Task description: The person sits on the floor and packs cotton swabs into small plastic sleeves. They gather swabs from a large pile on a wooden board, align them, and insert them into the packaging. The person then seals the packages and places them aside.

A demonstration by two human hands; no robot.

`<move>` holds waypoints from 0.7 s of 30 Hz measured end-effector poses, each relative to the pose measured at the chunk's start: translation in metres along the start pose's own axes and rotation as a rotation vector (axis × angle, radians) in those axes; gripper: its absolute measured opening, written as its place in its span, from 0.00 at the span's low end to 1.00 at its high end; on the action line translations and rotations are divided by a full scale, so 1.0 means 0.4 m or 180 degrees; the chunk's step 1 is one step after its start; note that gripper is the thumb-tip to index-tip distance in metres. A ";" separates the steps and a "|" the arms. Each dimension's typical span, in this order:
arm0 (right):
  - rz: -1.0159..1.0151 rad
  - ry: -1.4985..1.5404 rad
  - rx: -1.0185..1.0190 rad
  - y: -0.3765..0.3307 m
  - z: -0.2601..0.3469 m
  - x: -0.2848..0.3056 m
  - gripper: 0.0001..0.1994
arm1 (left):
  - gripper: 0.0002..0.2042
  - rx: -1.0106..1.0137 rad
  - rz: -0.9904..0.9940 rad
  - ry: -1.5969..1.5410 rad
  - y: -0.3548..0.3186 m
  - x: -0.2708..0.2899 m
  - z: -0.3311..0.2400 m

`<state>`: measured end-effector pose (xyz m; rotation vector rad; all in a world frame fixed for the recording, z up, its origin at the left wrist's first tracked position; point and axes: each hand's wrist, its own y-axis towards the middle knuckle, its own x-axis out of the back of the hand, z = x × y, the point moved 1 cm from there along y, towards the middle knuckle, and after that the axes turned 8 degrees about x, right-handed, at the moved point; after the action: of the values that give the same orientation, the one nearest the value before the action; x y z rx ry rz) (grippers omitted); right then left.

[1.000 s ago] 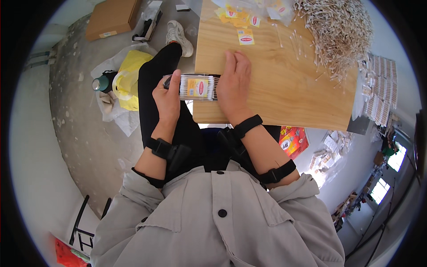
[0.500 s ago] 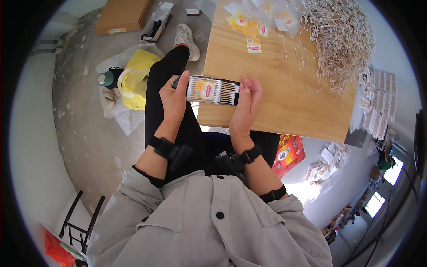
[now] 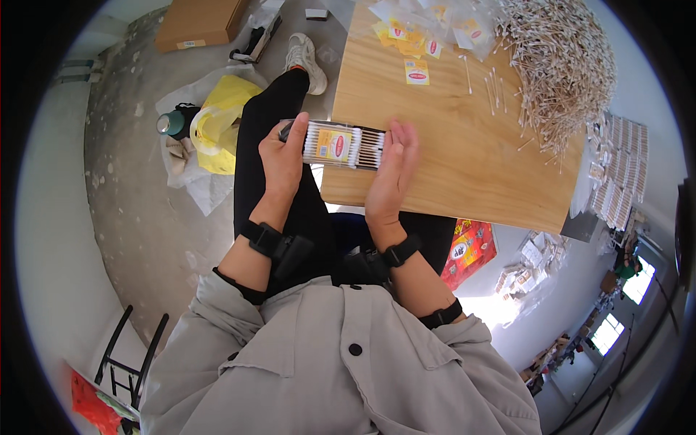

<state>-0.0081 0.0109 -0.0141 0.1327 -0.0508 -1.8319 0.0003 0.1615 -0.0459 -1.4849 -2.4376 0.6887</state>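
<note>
Leftward, a yellow bag (image 3: 217, 119) lies on the floor beside my knee. My left hand (image 3: 281, 156) has its grip clenched on the clear swab pack (image 3: 341, 144) at the bench (image 3: 464, 145) edge, my right hand (image 3: 391, 174) pressed flat, released, against its other end. Farther right, a swab heap (image 3: 562, 65) blurs together.

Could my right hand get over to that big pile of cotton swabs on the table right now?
Probably yes: bare wooden table lies between the right hand and the pile of cotton swabs, but that hand is pressed against the pack of swabs.
</note>
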 end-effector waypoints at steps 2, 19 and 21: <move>0.0099 -0.0026 -0.0049 -0.002 0.002 -0.010 0.23 | 0.16 0.0002 0.0025 -0.0021 0.005 0.001 0.006; 0.0310 -0.0289 -0.0079 -0.012 0.011 -0.084 0.23 | 0.17 -0.0041 0.0073 -0.0030 -0.001 -0.011 -0.002; 0.0264 -0.0209 -0.0062 -0.013 0.004 -0.083 0.23 | 0.16 -0.0035 0.0114 -0.0012 0.002 -0.006 0.006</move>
<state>-0.0046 0.0443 -0.0110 0.0559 -0.0832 -1.7531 0.0011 0.1589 -0.0485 -1.5362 -2.4271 0.6868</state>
